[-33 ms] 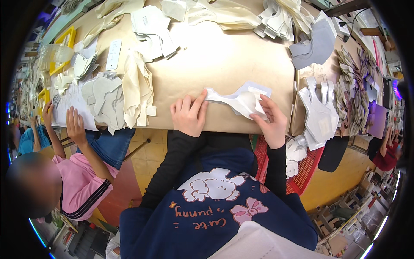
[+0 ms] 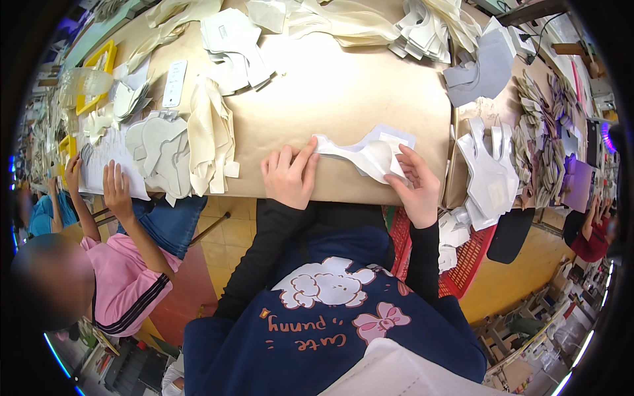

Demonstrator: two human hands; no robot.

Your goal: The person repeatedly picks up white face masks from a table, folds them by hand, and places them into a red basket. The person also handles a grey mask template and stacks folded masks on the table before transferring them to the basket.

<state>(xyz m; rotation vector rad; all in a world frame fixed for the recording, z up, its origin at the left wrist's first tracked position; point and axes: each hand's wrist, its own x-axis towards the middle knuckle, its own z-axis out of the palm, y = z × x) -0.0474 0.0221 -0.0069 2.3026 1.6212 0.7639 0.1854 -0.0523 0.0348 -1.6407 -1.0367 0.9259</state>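
A white curved fabric piece (image 2: 366,157) lies on the brown paper-covered table (image 2: 330,86) at its near edge, on top of a pale flat piece (image 2: 396,135). My left hand (image 2: 288,177) rests on the table with fingers together, its index finger and thumb pinching the piece's left tip. My right hand (image 2: 416,188) grips the piece's right end from below, thumb on top. Both forearms are in black sleeves.
A stack of white cut pieces (image 2: 489,175) lies to the right, with grey pieces (image 2: 489,66) behind and cream pieces (image 2: 211,135) to the left. A red basket (image 2: 469,257) sits under the table. A person in pink (image 2: 125,264) works at the left.
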